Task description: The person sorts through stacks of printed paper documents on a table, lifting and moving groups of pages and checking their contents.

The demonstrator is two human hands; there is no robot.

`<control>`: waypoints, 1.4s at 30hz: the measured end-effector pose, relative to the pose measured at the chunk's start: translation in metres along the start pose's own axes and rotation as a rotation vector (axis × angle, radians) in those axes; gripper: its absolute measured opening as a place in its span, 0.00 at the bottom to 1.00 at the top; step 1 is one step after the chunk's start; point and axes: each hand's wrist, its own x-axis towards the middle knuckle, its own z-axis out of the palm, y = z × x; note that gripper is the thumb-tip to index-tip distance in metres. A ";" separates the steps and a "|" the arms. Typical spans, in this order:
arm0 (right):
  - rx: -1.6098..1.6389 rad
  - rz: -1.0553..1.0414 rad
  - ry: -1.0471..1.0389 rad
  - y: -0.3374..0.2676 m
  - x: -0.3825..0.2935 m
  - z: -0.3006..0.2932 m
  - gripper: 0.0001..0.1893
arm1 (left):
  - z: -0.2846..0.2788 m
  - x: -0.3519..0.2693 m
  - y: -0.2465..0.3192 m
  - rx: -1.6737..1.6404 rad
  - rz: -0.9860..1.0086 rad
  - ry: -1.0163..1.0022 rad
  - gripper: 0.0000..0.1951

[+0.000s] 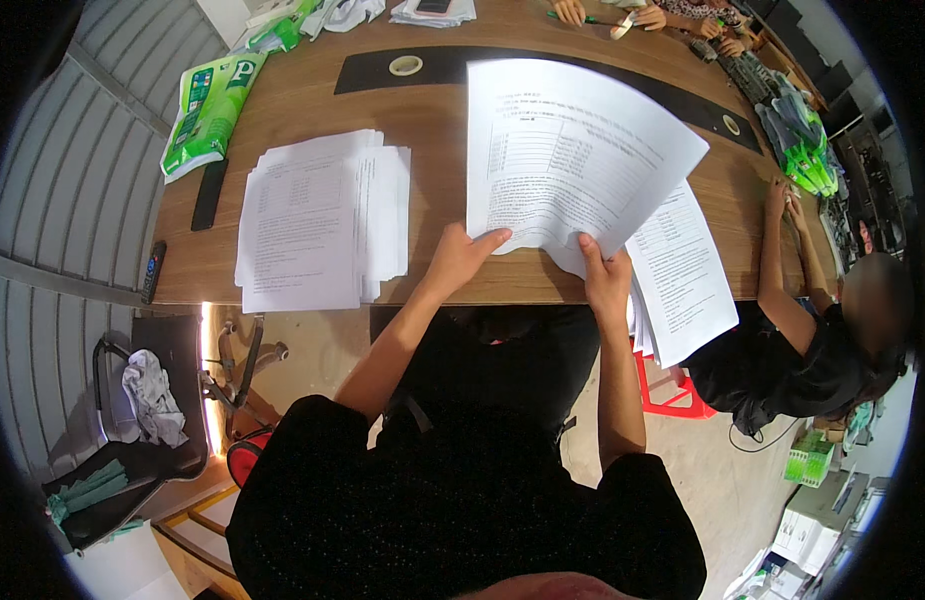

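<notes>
Between my two hands, above the table's front edge, a printed paper sheet point(556, 150) is held up and bows in the middle. My left hand point(466, 255) grips its lower left edge with the thumb on top. The lower right edge is pinched by my right hand point(606, 274). Whether more than one sheet is held I cannot tell. To the left lies an uneven stack of printed sheets point(305, 240) on the wooden table point(432, 180). Another stack of printed sheets point(683, 277) lies at the right, partly behind my right hand and overhanging the table edge.
Green plastic packages point(211, 112), a dark flat object point(209, 195) and a remote control point(154, 271) lie at the left. Tape rolls point(406, 66) rest on a black strip. A co-worker point(807, 352) sits at the right, near a red stool point(676, 394); other people's hands point(642, 16) show at the far side.
</notes>
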 end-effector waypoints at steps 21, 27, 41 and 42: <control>0.976 0.207 0.148 0.044 -0.040 -0.006 0.21 | 0.008 -0.018 0.013 -0.228 0.212 0.289 0.12; 0.545 0.237 -0.126 0.019 -0.004 -0.083 0.19 | -0.044 -0.017 0.050 0.227 0.149 0.248 0.14; 0.263 -0.131 0.317 0.004 -0.010 -0.047 0.16 | -0.041 -0.024 0.025 0.084 0.146 0.065 0.16; 0.237 -0.117 0.321 0.009 -0.009 -0.047 0.15 | -0.039 -0.023 0.025 0.001 0.187 0.123 0.16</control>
